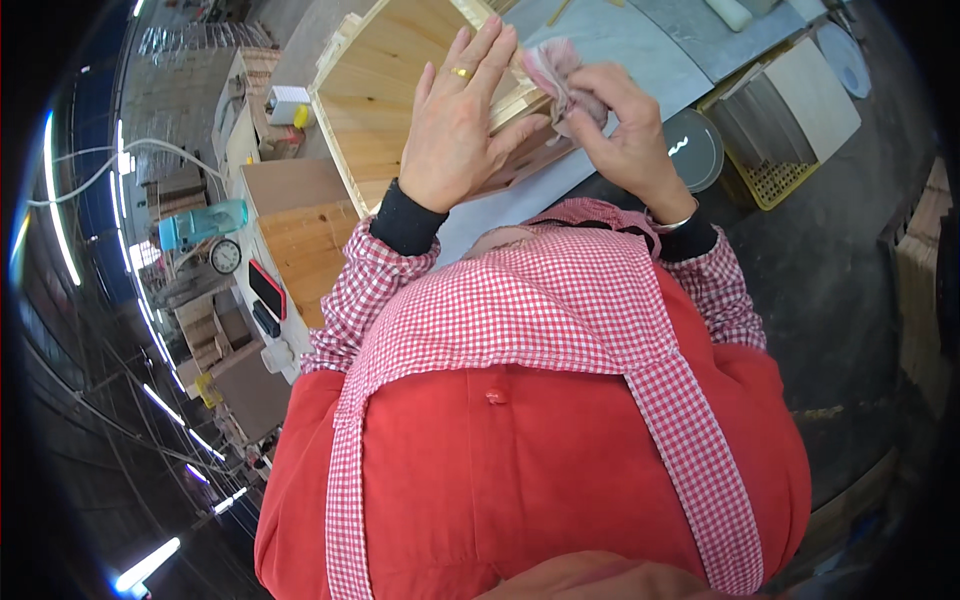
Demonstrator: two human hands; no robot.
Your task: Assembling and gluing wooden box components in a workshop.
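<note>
While the outstretched left hand point(452, 130) hides part of a cropped wooden box point(370, 100), the right hand point(630, 130) pinches a cloth point(553, 72).

At the upper centre of the frame, the box point(385, 110) is pale, smooth-looking wood with visible grain, beside a crumpled, soft, matt cloth point(552, 72). There, 1 ring point(463, 72) is shiny, gold-coloured metal. The checked apron point(520, 310), mid-frame, is matt woven cloth. At upper right, the yellow crate point(768, 188) looks plastic; at left, the phone point(267, 291) has a smooth, dark face.
</note>
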